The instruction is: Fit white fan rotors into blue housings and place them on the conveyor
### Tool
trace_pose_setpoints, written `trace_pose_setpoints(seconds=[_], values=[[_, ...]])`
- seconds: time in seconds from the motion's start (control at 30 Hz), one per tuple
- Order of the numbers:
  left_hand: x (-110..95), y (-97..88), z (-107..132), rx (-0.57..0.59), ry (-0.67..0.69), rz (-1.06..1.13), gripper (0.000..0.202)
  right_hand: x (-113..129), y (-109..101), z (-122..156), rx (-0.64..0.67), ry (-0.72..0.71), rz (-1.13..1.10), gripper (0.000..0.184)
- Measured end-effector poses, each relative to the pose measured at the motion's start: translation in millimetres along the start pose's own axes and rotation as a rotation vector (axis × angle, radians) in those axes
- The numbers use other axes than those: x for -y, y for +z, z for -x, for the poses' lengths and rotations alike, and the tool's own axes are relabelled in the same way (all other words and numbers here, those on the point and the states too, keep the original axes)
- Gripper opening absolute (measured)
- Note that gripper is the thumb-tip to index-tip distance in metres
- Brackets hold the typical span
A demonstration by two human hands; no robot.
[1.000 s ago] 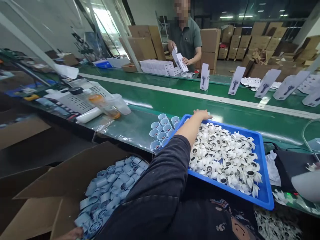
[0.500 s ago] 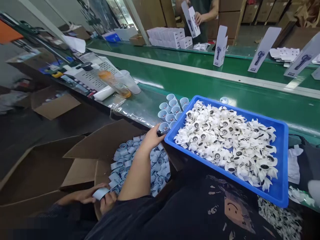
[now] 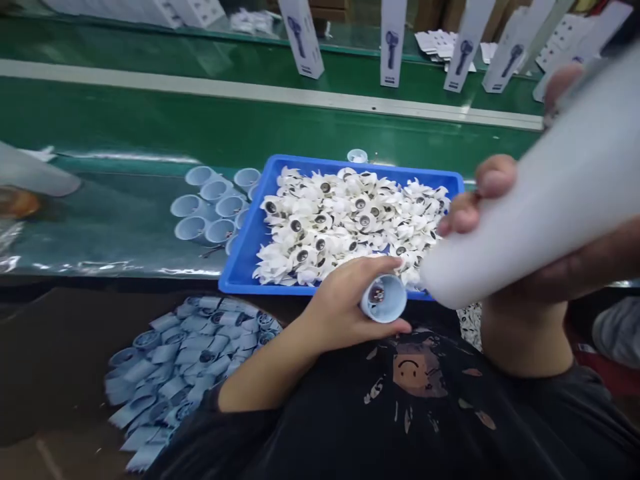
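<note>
My left hand (image 3: 345, 300) is wrapped round a light blue plastic fan housing (image 3: 393, 303), a short tube whose open end faces up towards me. Small reddish and metal parts, perhaps a motor, show inside it. Close to the camera on the right, my right hand (image 3: 500, 193) grips a large white translucent plastic bottle (image 3: 540, 193). It slants down to the left, its rounded end near the housing, and covers much of that hand. Behind both hands, a blue tray (image 3: 240, 257) holds a heap of white fan impellers (image 3: 350, 213).
Several light blue housings (image 3: 215, 191) stand left of the tray, and another housing (image 3: 357, 156) stands behind it. More housings (image 3: 195, 360) fill a carton at lower left. White printed boxes (image 3: 393, 47) stand across the green conveyor belt (image 3: 150, 120).
My view has swung right and closer. My left hand has left the standing housings and now holds one before my chest. The bottle has come up in my right hand. Another person's hands are out of view.
</note>
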State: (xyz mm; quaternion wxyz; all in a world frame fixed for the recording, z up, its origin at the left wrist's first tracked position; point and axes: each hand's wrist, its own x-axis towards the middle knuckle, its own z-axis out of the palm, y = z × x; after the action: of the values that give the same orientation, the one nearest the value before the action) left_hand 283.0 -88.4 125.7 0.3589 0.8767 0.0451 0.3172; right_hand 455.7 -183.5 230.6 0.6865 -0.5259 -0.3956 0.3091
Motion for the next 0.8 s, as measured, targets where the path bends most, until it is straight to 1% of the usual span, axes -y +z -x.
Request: trace_pose_setpoints(seconds=[0.07,0.13,0.2,0.27,0.33,0.4,0.43,0.5,0.57,0.63,0.7,0.8], values=[[-7,14.0,-17,0.032,0.065,0.013,0.047,1,8,-1,0.091,0.002,-0.002,0.069],[-10,19.7,-25,0.014,0.099,0.041,0.038,1,7,2,0.151,-0.042,0.056,0.066],[-13,21.1,-28,0.011,0.107,0.063,0.034,-1,3,8,0.135,-0.089,0.072,0.062],[-15,21.4,-28,0.025,0.107,0.081,0.032,-4,-1,12,0.098,-0.137,0.023,0.055],[-16,22.3,-27,0.025,0.109,0.095,0.031,-6,0,14,0.091,-0.178,-0.044,0.048],[-16,23.6,-26,0.019,0.104,0.099,0.031,-6,3,15,0.101,-0.204,-0.067,0.045],[-16,24.3,-26,0.015,0.099,0.097,0.03,-6,5,15,0.083,-0.215,-0.063,0.047],[-16,25.3,-26,0.014,0.093,0.092,0.03,-7,8,15,0.021,-0.202,-0.014,0.057],[-16,25.7,-26,0.011,0.095,0.096,0.03,-8,10,16,-0.033,-0.137,0.07,0.07],[-16,25.7,-26,0.017,0.084,0.116,0.033,-9,9,15,-0.031,-0.094,0.152,0.076],[-14,25.1,-25,0.057,0.045,0.135,0.039,-10,6,14,-0.026,-0.131,0.173,0.072],[-5,23.1,-21,0.125,-0.016,0.106,0.051,-9,-2,12,-0.051,-0.161,0.076,0.052]])
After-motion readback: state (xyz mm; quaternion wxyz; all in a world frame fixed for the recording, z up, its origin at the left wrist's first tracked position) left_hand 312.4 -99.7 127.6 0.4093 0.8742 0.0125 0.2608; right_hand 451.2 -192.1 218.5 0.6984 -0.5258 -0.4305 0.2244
